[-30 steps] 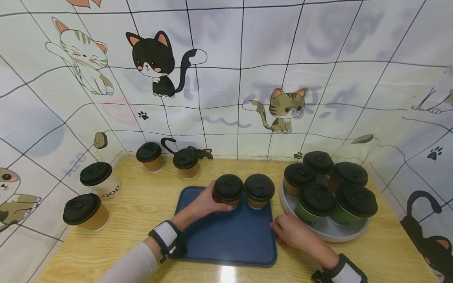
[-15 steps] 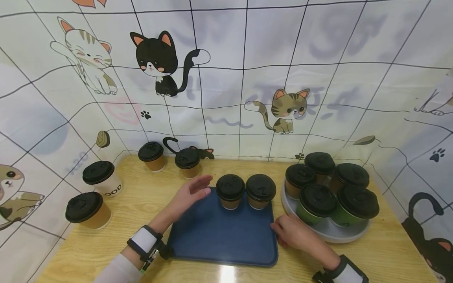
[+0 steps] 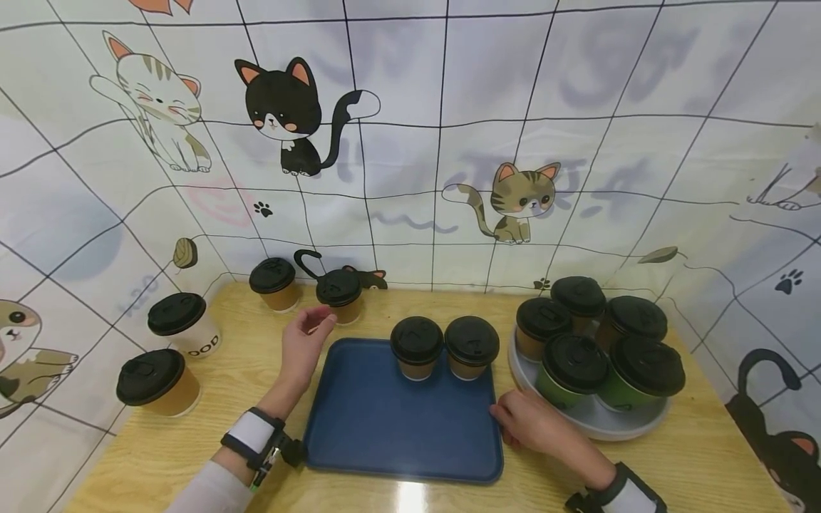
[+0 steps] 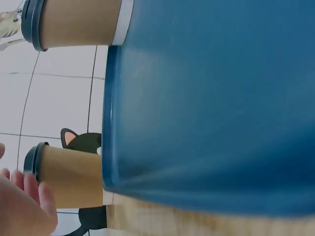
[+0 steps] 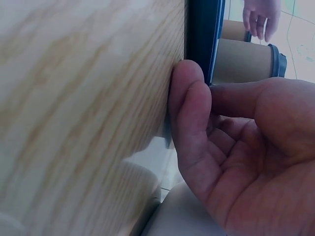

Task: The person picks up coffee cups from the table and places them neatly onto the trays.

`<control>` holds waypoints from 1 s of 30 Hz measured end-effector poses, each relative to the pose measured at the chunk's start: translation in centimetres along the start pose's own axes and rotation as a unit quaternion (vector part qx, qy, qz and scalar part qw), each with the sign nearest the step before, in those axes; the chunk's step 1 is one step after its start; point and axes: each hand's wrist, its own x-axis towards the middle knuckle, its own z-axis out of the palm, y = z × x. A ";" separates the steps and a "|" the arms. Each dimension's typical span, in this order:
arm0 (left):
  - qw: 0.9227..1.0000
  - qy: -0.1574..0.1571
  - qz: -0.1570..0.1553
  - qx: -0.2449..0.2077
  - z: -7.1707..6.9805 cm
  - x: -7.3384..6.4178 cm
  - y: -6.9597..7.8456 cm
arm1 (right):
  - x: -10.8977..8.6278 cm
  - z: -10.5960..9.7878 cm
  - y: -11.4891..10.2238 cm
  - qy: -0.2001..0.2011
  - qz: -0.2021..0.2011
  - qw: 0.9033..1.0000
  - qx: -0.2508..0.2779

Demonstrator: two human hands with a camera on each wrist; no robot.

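Note:
My left hand [image 3: 306, 342] is left of the blue tray [image 3: 404, 420], fingers loosely bent and holding nothing. Its fingertips are close to a brown paper cup [image 3: 346, 312] with a black lid; whether they touch it I cannot tell. In the left wrist view the fingers [image 4: 30, 189] overlap the lid side of that cup [image 4: 74, 177]. Two lidded cups, one on the left [image 3: 417, 348] and one on the right [image 3: 472, 348], stand side by side at the tray's back right. My right hand [image 3: 529, 422] pinches the tray's right edge with curled fingers and thumb.
On the right, a round grey tray [image 3: 606, 427] bears several lidded cups, brown and green. A brown cup [image 3: 274, 285] stands at the back left. Farther left are a white cup [image 3: 192, 338] and a larger brown cup [image 3: 168, 392]. A cat-print sheet [image 3: 398, 157] hangs behind.
My left hand has let go of the left cup on the blue tray and moved left toward the cup at the back. The right hand stays at the tray's edge.

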 end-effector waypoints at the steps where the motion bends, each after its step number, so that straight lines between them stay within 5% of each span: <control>1: 1.000 0.006 -0.003 -0.002 -0.1 0.2 -0.1 | 0.0 0.0 0.0 0.000 0.001 1.000 0.001; 8: 1.000 -0.016 -0.016 -0.001 -0.9 2.1 -0.5 | -0.1 0.1 0.0 0.001 0.005 1.000 -0.004; 17: 0.983 -0.142 -0.056 0.100 -2.0 5.1 -1.9 | -0.1 0.0 0.1 0.002 -0.004 1.000 -0.006; 23: 0.976 -0.197 -0.067 0.061 -1.3 6.6 -2.6 | -0.2 0.1 0.2 0.003 -0.010 1.000 -0.001; 30: 0.977 -0.211 -0.026 0.007 0.1 7.9 -3.3 | -0.2 0.0 0.1 0.002 -0.016 1.000 -0.001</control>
